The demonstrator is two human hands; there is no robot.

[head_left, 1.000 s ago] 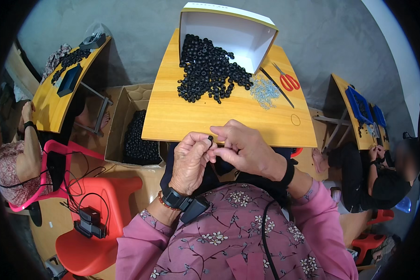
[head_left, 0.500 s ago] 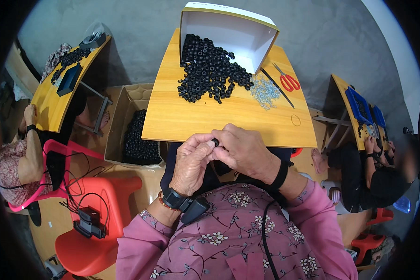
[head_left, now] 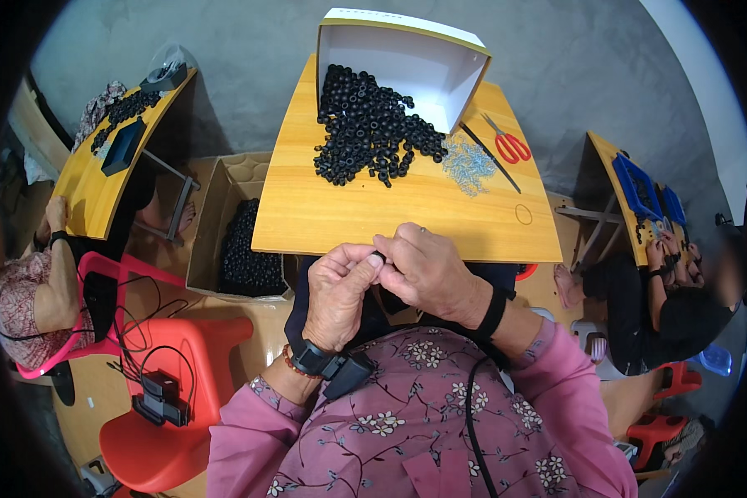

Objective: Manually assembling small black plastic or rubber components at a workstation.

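Observation:
Just off the table's near edge, my left hand [head_left: 338, 292] pinches a small black ring-shaped part [head_left: 379, 256] between thumb and fingers. Against it presses my right hand [head_left: 436, 272], its fingers closed; anything inside them is hidden. Farther off, a heap of similar black parts [head_left: 369, 124] spills from a white box [head_left: 400, 62] lying on its side on the yellow wooden table [head_left: 390, 217]. Beside the heap lies a pile of small clear or silvery pieces [head_left: 468, 168].
Right of the pile lie a dark thin stick [head_left: 490, 148] and red-handled scissors [head_left: 512, 147]. A thin loop [head_left: 524, 214] rests near the table's right edge. A carton [head_left: 203, 270] of black parts and a red chair [head_left: 174, 423] stand left. People sit at both side tables.
Both hands stay together at nearly the same spot. The black part has turned or sunk between the fingers, so less of it shows.

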